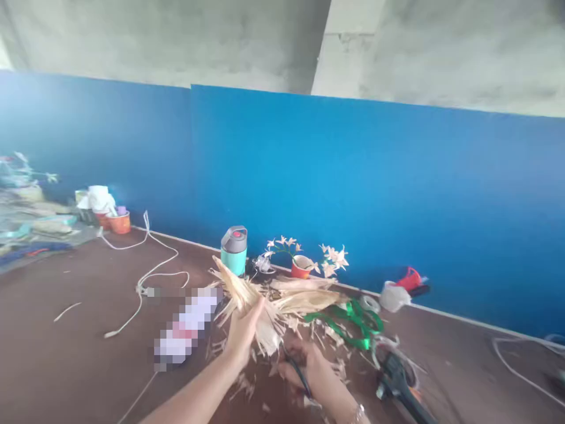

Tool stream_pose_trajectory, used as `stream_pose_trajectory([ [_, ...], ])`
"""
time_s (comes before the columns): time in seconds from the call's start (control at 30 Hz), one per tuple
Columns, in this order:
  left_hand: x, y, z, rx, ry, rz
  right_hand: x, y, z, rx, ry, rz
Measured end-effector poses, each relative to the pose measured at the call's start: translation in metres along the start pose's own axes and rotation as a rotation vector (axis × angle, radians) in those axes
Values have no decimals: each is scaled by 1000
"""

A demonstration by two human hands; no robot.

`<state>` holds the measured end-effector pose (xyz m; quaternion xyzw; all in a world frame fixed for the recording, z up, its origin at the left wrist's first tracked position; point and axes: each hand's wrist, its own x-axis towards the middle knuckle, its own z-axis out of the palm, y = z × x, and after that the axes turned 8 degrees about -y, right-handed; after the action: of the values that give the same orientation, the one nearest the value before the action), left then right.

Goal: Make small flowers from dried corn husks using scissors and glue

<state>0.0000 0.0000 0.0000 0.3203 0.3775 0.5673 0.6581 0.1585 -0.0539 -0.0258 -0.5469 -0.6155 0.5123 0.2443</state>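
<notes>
My left hand (245, 331) is closed round a bunch of dry corn husks (241, 288), whose pale ends fan out above and to the right of the fingers. Close by on the right, my right hand (309, 362) grips dark-handled scissors (298, 371); their blades are blurred near the lower end of the husk. More husk leaves (309, 296) lie just beyond the hands. Small husk scraps (247, 383) are scattered on the brown table under both hands.
Behind stand a teal flask (233, 252) and a red cup with husk flowers (301, 268). Green ribbon (353, 321) and a black glue-gun-like tool (399, 380) lie right. White cord (148, 271) runs along the left. A blue partition (353, 176) borders the table.
</notes>
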Motion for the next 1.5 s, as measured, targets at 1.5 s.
stream_pose_trajectory([
  [1.5, 8, 38, -11, 538, -187, 1, -20, -13, -23, 85, -241, 195],
])
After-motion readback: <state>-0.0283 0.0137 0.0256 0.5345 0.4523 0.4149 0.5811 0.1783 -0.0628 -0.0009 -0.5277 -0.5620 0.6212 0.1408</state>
